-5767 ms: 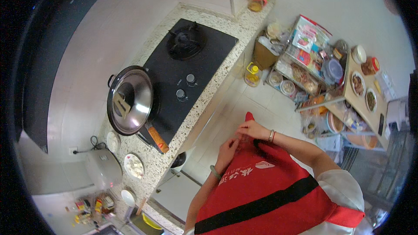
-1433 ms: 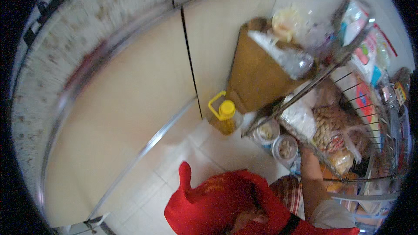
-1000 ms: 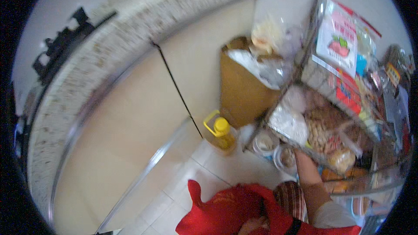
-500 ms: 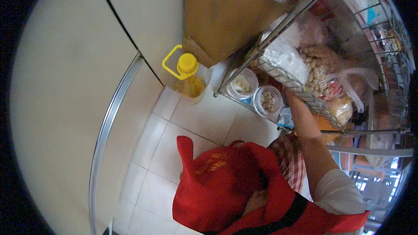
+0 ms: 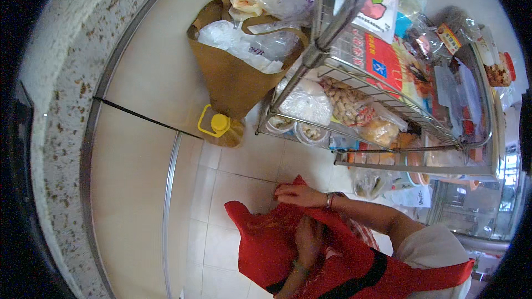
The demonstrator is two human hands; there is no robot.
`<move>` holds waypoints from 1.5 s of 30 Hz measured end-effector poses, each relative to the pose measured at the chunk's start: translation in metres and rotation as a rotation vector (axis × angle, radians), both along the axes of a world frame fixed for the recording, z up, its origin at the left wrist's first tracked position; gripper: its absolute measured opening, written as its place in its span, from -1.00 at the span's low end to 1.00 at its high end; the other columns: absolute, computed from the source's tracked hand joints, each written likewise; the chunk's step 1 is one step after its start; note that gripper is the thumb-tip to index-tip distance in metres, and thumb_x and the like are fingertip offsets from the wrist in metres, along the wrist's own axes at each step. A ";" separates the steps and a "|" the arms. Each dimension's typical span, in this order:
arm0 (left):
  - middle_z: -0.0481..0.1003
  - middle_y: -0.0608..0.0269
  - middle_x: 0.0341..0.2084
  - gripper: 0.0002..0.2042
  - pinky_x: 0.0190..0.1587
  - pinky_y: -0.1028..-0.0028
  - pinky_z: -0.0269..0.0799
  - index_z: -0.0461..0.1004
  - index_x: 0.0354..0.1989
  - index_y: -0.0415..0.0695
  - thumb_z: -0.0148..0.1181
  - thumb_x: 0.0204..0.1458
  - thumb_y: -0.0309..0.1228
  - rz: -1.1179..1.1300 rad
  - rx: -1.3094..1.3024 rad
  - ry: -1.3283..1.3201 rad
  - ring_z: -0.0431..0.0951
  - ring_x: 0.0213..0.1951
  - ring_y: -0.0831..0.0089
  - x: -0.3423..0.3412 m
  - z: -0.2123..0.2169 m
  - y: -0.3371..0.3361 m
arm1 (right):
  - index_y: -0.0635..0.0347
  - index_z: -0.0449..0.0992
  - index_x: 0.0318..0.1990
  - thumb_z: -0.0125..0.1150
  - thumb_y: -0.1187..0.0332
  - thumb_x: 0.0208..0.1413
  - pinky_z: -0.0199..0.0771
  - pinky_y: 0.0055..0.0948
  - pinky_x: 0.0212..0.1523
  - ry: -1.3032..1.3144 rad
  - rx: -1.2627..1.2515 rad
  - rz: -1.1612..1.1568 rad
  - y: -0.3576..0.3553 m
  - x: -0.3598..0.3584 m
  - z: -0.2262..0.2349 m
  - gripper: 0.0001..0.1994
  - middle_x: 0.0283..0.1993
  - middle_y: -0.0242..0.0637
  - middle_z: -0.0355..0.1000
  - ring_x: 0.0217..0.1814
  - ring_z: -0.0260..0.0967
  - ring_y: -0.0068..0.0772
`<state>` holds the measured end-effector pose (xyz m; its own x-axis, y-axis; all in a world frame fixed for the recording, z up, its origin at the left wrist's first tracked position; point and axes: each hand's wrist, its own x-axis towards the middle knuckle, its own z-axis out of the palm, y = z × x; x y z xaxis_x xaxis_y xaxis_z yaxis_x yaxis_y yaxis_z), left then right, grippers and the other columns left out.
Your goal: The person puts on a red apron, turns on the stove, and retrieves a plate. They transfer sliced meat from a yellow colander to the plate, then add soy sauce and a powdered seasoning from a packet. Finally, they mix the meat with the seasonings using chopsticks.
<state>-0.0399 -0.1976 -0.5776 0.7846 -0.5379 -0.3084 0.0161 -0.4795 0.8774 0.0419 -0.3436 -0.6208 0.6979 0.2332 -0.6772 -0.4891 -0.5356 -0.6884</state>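
Note:
A red apron (image 5: 259, 243) with black trim and faint gold print spreads across my front at the lower middle. My right hand (image 5: 299, 194) reaches in from the right, a bracelet on its wrist, with its fingers curled over the apron's upper edge. Just below it, my left hand (image 5: 308, 239) comes up from the lower edge and lies closed against a fold of the red cloth. Its fingertips are partly hidden in that fold. Behind the hands shows a bit of red-and-white checked cloth (image 5: 363, 231).
A metal wire rack (image 5: 318, 50) stands at the upper right, loaded with bagged peanuts (image 5: 346, 99), packages and white tubs (image 5: 311, 133). Left of it are a brown bag (image 5: 238, 75) stuffed with plastic bags and a yellow-capped jug (image 5: 220, 125). Cabinet doors (image 5: 133, 177) and a speckled counter (image 5: 61, 77) border the left.
My right hand has drawn back from the rack's lower shelf to the apron. My left hand now shows plainly. The view has shifted, bringing in the counter and the rack's upper shelf.

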 end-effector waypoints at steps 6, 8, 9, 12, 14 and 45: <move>0.50 -0.15 -0.27 -0.74 -0.21 0.16 0.42 0.47 -0.18 -0.27 0.12 0.06 -0.33 -0.162 0.085 0.257 0.50 -0.24 -0.04 -0.084 -0.032 0.035 | 0.13 0.37 0.13 -0.08 -0.14 0.16 0.30 -0.08 0.09 0.019 -0.073 0.158 0.047 -0.083 0.056 -0.42 0.07 -0.04 0.38 0.13 0.28 0.02; 0.52 -0.13 -0.32 -0.74 -0.25 0.17 0.43 0.50 -0.24 -0.29 0.13 0.05 -0.32 -0.279 0.240 0.439 0.53 -0.28 0.00 -0.094 -0.024 0.054 | 0.15 0.37 0.13 -0.08 -0.13 0.16 0.32 -0.05 0.06 0.132 -0.132 0.269 0.058 -0.097 0.094 -0.42 0.05 -0.03 0.40 0.10 0.31 0.03; 0.52 -0.13 -0.29 -0.72 -0.22 0.18 0.43 0.48 -0.20 -0.29 0.12 0.05 -0.31 -0.275 0.287 0.524 0.53 -0.25 0.00 -0.092 -0.002 0.061 | 0.16 0.37 0.13 -0.08 -0.13 0.16 0.33 -0.05 0.05 0.129 -0.090 0.315 0.062 -0.109 0.107 -0.41 0.06 -0.02 0.39 0.10 0.31 0.03; 0.51 -0.15 -0.21 -0.65 -0.14 0.19 0.42 0.44 -0.10 -0.30 0.11 0.07 -0.26 -0.266 0.330 0.623 0.53 -0.17 0.01 -0.086 0.078 0.089 | 0.23 0.36 0.12 -0.09 -0.14 0.16 0.38 -0.06 0.01 0.261 -0.043 0.506 0.072 -0.125 0.157 -0.38 0.07 -0.02 0.38 0.08 0.34 0.02; 0.49 -0.18 -0.16 -0.60 -0.08 0.21 0.41 0.40 -0.03 -0.30 0.11 0.08 -0.23 -0.180 0.194 0.487 0.52 -0.11 0.01 -0.111 0.119 0.114 | 0.20 0.39 0.08 -0.09 -0.14 0.16 0.41 -0.06 -0.05 0.155 0.018 0.512 0.078 -0.156 0.176 -0.41 0.02 -0.04 0.41 0.01 0.38 0.02; 0.43 -0.02 -0.02 -0.50 0.04 0.37 0.37 0.36 0.09 -0.20 0.16 0.07 -0.11 -0.267 -0.061 0.153 0.47 -0.01 0.20 -0.181 0.416 0.091 | 0.09 0.48 -0.16 0.02 0.08 0.10 0.44 -0.06 -0.31 -0.324 -0.143 0.739 0.034 -0.268 0.397 -0.68 -0.28 -0.02 0.50 -0.26 0.47 0.08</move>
